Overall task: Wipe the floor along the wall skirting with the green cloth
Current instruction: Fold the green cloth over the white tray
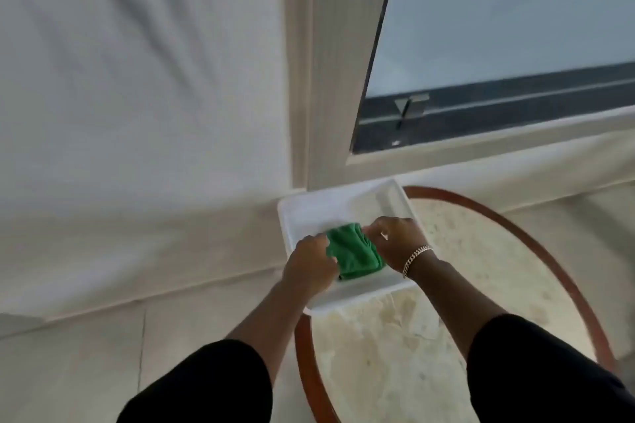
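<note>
A folded green cloth (354,252) lies in a white rectangular tray (323,206) at the far edge of a round table. My left hand (309,266) grips the cloth's left edge. My right hand (395,240), with a chain bracelet on the wrist, pinches the cloth's right top edge. Both hands are closed on the cloth. The pale floor (86,364) and the light wall skirting (103,271) run along the lower left.
The round table (446,285) has a marble-like top and a brown wooden rim. Behind it a white wall column (330,79) stands beside a large window (498,27). A white wall fills the left side.
</note>
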### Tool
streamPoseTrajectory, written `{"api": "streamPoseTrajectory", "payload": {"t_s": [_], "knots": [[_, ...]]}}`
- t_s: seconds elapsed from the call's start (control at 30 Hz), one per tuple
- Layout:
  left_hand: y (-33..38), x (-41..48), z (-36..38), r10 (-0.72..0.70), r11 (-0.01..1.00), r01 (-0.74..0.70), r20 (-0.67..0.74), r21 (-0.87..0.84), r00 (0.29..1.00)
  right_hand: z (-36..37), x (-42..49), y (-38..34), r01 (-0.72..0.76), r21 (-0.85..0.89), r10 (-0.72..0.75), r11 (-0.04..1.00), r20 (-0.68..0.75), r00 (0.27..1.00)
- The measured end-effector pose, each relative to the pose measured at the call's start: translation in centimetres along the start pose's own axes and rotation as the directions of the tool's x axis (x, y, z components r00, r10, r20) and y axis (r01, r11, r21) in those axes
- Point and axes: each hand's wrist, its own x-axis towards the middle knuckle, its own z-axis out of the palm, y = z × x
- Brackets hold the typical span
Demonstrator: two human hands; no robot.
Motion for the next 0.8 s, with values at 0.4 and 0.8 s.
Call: {"api": "streamPoseTrajectory", "payload": {"t_s": [0.4, 0.8], "knots": [[-1.2, 4.3, 7.4, -0.274, 0.891, 0.097, -0.354, -0.443, 0.894, 6.5, 1.3, 2.6, -0.14, 0.178, 0.165, 0.974, -0.133, 0.977], [-7.1, -7.1, -3.1, -0.212, 0.745, -0.21, -0.523, -0.633, 0.826, 5.3, -7.9, -10.7, 0.145, 0.465, 0.071, 0.874, -0.417, 0.906]]}}
